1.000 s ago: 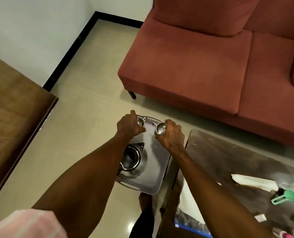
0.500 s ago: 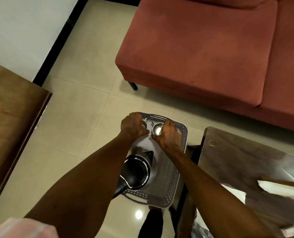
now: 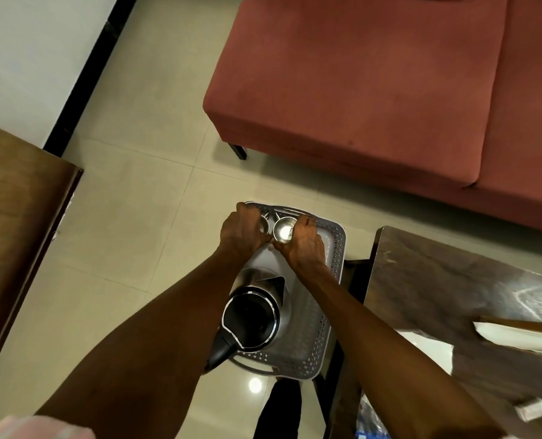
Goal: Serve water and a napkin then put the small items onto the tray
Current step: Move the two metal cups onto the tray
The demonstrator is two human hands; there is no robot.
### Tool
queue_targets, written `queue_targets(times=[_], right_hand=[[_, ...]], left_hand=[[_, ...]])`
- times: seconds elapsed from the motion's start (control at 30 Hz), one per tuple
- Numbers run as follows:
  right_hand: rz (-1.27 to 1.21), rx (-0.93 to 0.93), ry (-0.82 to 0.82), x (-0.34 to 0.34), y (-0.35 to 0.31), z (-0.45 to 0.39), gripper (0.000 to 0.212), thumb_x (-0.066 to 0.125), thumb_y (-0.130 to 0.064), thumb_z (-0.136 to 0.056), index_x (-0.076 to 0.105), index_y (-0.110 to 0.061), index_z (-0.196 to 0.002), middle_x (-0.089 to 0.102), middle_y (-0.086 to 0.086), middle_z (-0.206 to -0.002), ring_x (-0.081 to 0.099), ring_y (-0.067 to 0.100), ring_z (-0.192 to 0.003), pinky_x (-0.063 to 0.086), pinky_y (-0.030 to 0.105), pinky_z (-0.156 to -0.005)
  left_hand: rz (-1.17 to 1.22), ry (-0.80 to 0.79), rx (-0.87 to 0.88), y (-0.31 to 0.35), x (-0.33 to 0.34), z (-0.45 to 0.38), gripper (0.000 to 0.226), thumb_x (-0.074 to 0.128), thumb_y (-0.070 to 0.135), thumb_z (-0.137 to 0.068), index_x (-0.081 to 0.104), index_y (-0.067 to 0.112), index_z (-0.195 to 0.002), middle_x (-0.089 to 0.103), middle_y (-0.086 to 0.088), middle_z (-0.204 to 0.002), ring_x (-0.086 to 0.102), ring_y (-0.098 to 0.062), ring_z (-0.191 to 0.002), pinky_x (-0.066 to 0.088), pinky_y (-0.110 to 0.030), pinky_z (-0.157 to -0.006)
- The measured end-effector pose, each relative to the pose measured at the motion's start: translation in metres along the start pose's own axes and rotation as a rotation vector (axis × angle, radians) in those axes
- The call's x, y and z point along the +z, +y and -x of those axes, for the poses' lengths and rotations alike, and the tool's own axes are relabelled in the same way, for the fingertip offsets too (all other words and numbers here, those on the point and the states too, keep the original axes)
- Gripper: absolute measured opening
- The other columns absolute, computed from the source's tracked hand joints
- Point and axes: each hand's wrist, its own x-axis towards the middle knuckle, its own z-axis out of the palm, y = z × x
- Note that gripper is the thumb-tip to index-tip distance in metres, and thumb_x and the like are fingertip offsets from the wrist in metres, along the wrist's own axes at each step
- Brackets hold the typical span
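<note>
Holding the grey perforated tray (image 3: 334, 248) over the tiled floor (image 3: 130, 217), both hands are still up at its 12 o'clock end, same as a second ago. The left hand (image 3: 239, 231) has its fingers curled over the far-left corner of the tray and round a small steel cup (image 3: 264, 224) that's mostly hidden under it, and the right hand (image 3: 306, 245) is curled round the second steel cup (image 3: 283, 229), which sits just beside the first and shows a shiny inside. Can't tell if the fingers are also hooking the tray rim underneath. Electric kettle (image 3: 257, 315) stands on the tray at the 6 o'clock end, lid black, handle poking toward 7 o'clock. What's changed: compared with a second back the whole tray has swung out from behind the forearms, so now you can see its right wall and near edge, and the kettle is in plain sight rather than half covered. The dark wooden surface (image 3: 437, 296) sits at 3 o'clock of the tray, close by but not touching as far as I can see, with a white napkin (image 3: 516, 335) lying on it toward the right edge. Red sofa (image 3: 358, 90) fills 1 o'clock, and another wooden surface (image 3: 16, 217) is off at 9 o'clock.
</note>
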Motion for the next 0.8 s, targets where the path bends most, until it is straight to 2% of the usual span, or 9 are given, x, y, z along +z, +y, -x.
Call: queue_targets(times=[0.13, 0.23, 0.33, 0.5, 0.67, 0.8], right_hand=[[-0.050, -0.008, -0.017, 0.002, -0.001, 0.001, 0.082, 0.083, -0.035, -0.075, 0.036, -0.006, -0.136, 0.052, 0.022, -0.129, 0.058, 0.039, -0.111, 0.050, 0.043, -0.087], [-0.032, -0.040, -0.022, 0.004, 0.002, 0.003, 0.081, 0.083, -0.025, -0.076, 0.034, -0.009, -0.139, 0.058, 0.023, -0.120, 0.059, 0.040, -0.108, 0.050, 0.042, -0.085], [-0.016, -0.060, -0.016, 0.006, 0.005, 0.003, 0.077, 0.081, -0.021, -0.078, 0.035, -0.010, -0.138, 0.060, 0.022, -0.118, 0.059, 0.041, -0.107, 0.051, 0.042, -0.085], [-0.016, -0.077, -0.016, 0.008, 0.007, 0.002, 0.074, 0.079, -0.027, -0.080, 0.036, -0.009, -0.137, 0.059, 0.023, -0.119, 0.060, 0.041, -0.107, 0.050, 0.043, -0.085], [-0.025, -0.087, -0.028, 0.008, 0.008, 0.000, 0.077, 0.083, -0.031, -0.075, 0.036, -0.010, -0.132, 0.059, 0.023, -0.121, 0.061, 0.040, -0.107, 0.052, 0.043, -0.085], [-0.010, -0.104, -0.023, 0.007, 0.011, 0.000, 0.075, 0.083, -0.031, -0.076, 0.036, -0.010, -0.131, 0.060, 0.022, -0.120, 0.061, 0.038, -0.107, 0.052, 0.042, -0.084]], left_hand=[[-0.011, -0.019, 0.044, -0.003, -0.002, 0.002, 0.069, 0.082, 0.041, -0.071, 0.055, 0.006, -0.124, 0.052, -0.016, -0.119, 0.064, -0.034, -0.101, 0.051, -0.035, -0.080], [-0.021, -0.066, 0.051, -0.006, -0.003, 0.004, 0.073, 0.088, 0.037, -0.065, 0.056, 0.010, -0.124, 0.053, -0.015, -0.123, 0.062, -0.034, -0.105, 0.051, -0.037, -0.087], [-0.026, -0.068, 0.043, -0.010, -0.002, 0.005, 0.064, 0.086, 0.037, -0.068, 0.059, 0.008, -0.118, 0.055, -0.016, -0.123, 0.062, -0.032, -0.106, 0.051, -0.034, -0.086], [-0.025, 0.010, 0.037, -0.006, 0.005, 0.008, 0.049, 0.078, 0.038, -0.078, 0.062, 0.005, -0.111, 0.049, -0.018, -0.120, 0.064, -0.034, -0.098, 0.051, -0.035, -0.079], [-0.010, 0.025, -0.003, -0.003, 0.005, 0.008, 0.063, 0.080, 0.044, -0.074, 0.058, 0.002, -0.115, 0.050, -0.018, -0.115, 0.065, -0.035, -0.096, 0.053, -0.037, -0.079], [-0.025, 0.005, 0.035, -0.006, 0.004, 0.008, 0.069, 0.084, 0.037, -0.071, 0.054, 0.003, -0.122, 0.047, -0.018, -0.120, 0.064, -0.037, -0.097, 0.053, -0.039, -0.082]])
